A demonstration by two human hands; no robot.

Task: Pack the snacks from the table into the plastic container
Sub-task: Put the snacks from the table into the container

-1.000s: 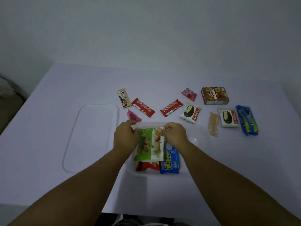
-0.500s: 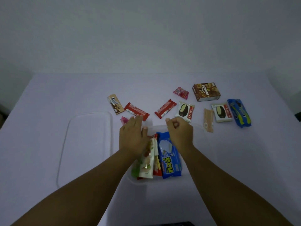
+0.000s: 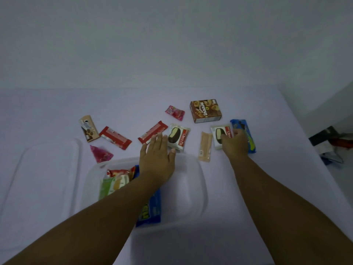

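A clear plastic container (image 3: 202, 181) sits near me on the table, holding a green nut bag (image 3: 106, 186), a red pack (image 3: 120, 172) and a blue pack (image 3: 151, 214). My left hand (image 3: 157, 158) is open over the container's far rim, fingertips just short of a Choco Pie (image 3: 178, 136) and a red bar (image 3: 152, 131). My right hand (image 3: 234, 142) lies with curled fingers on a second Choco Pie (image 3: 219, 135) and a blue cookie pack (image 3: 246, 133); its grip is hidden.
Loose on the table: a brown box (image 3: 205, 111), a pink candy (image 3: 175, 112), a beige wafer (image 3: 205, 146), another red bar (image 3: 115, 137), a brown cookie pack (image 3: 88, 128), a pink pack (image 3: 101, 153). The lid (image 3: 47, 169) lies left. Dark clutter (image 3: 328, 142) lies beyond the table's right edge.
Both hands left the green nut bag in the container and reached forward. The left went toward the middle Choco Pie, the right out to the right-hand Choco Pie and blue pack.
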